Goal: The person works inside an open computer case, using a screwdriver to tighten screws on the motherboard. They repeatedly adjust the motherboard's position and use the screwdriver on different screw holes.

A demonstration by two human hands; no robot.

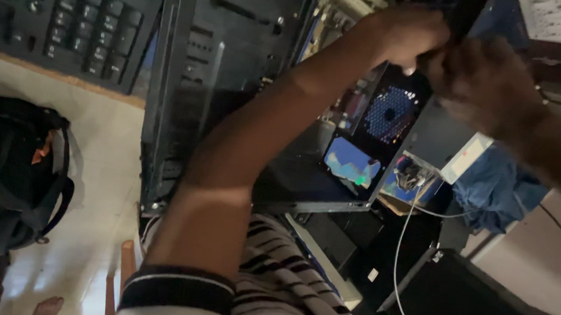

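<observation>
Striped sleeve (285, 287); fingers (423, 53) atop computer case (233, 77).

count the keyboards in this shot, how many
1: a black keyboard lies at the upper left, beside the open black computer case that both hands, left hand and right hand, reach over. Others may lie outside the frame.

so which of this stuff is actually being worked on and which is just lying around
In hand:
- open computer case
- power supply with round fan grille
- left hand and right hand, both at its top edge

Lying about:
- black keyboard
- black backpack
- blue cloth
- white cable
</observation>
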